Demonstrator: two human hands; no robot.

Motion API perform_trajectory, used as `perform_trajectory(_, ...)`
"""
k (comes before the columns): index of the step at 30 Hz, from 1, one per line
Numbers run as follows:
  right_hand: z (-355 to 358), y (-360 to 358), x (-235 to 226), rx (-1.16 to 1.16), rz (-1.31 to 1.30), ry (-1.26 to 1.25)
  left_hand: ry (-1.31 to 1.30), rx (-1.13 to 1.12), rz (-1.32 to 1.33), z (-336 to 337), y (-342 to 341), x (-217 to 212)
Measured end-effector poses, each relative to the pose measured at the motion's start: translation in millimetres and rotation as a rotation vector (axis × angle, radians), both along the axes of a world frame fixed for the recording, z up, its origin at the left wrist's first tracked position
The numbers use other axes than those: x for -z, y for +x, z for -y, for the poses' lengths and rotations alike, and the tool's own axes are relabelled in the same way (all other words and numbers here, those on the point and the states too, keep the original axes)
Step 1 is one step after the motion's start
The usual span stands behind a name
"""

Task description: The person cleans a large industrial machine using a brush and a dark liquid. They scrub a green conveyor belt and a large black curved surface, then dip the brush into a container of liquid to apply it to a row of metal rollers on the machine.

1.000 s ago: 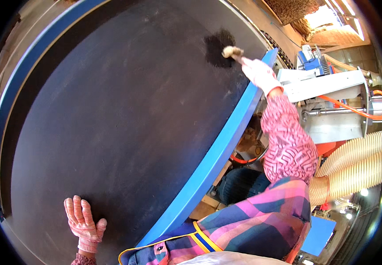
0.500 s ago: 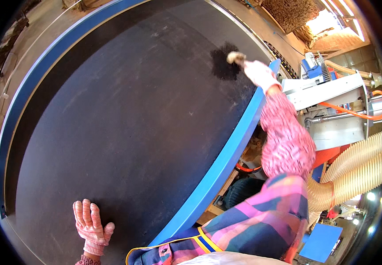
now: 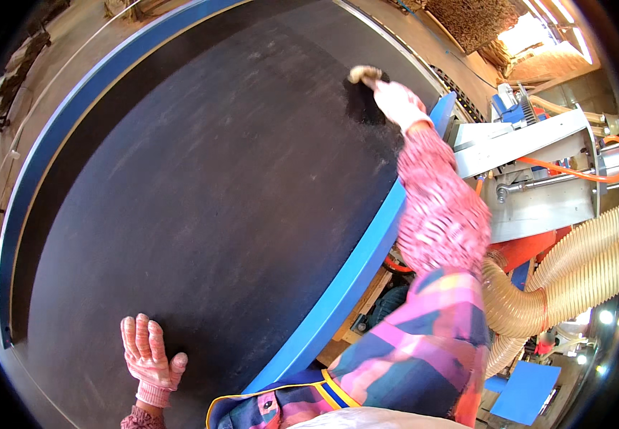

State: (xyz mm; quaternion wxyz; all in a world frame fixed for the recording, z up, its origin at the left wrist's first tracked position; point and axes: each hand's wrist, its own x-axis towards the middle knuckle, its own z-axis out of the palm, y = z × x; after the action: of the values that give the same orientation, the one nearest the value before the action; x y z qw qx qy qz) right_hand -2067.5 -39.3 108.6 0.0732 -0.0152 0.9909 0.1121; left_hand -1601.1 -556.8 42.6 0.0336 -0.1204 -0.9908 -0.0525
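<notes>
Brush [image 3: 364,74] – dark panel [image 3: 209,200], workshop

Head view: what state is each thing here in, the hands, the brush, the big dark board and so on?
Left hand: gloved, open, flat on the board.
Right hand: gloved, shut on the brush, arm stretched far out.
Brush: held, pressed to the board's far part.
Board: lying flat, dark, with a darker patch at the brush.
Blue frame: runs along the board's edge.
Hose: ribbed, bent, beside the machine.
</notes>
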Motion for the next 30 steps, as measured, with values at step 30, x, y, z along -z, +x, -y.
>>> perform_trajectory(30, -35.6, -14.7, 9.4, 0.067, -0.008, -0.031, 0.02, -0.023, 0.018, -2.1, 0.2, 2.6)
